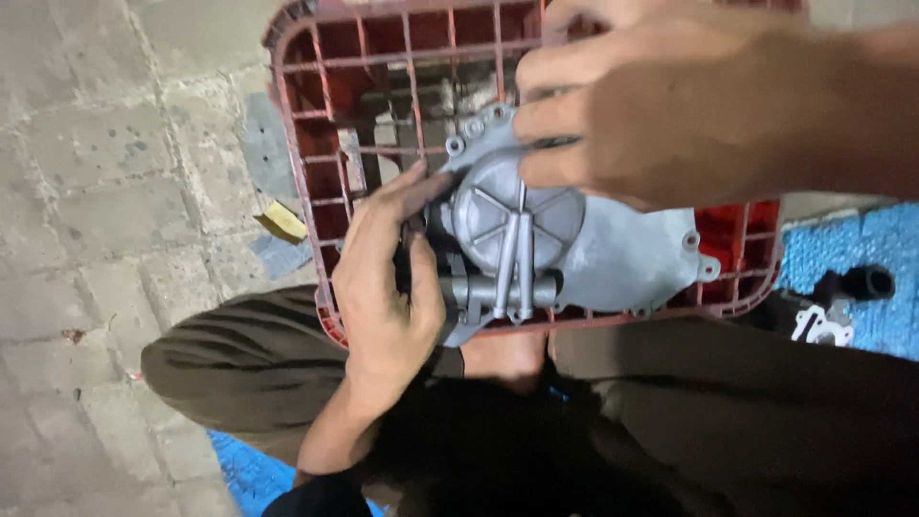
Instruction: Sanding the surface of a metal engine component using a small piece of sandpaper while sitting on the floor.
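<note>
Your right hand [651, 105] sits closest to the lens, fingers curled down over the top edge of the grey cast metal cover [536, 239], gripping it. Cover lies on the upturned red plastic crate [306, 172], domed ribbed centre facing up, bolt lugs around the rim. Your left hand [388, 278] wraps the cover's left side, thumb pressed near the tube fitting [498, 287] at its lower edge, closed on the part. Step looks like steadying and positioning the cover with both hands; next move likely calls for a firm two-handed grip so it doesn't slide on the crate grid. Further out: your knees in dark trousers below, paved floor [96, 191] left, yellow scrap [280, 222] beside the crate, blue mat [862, 249] right with a black tube piece [862, 283] and white gasket [821, 325].
</note>
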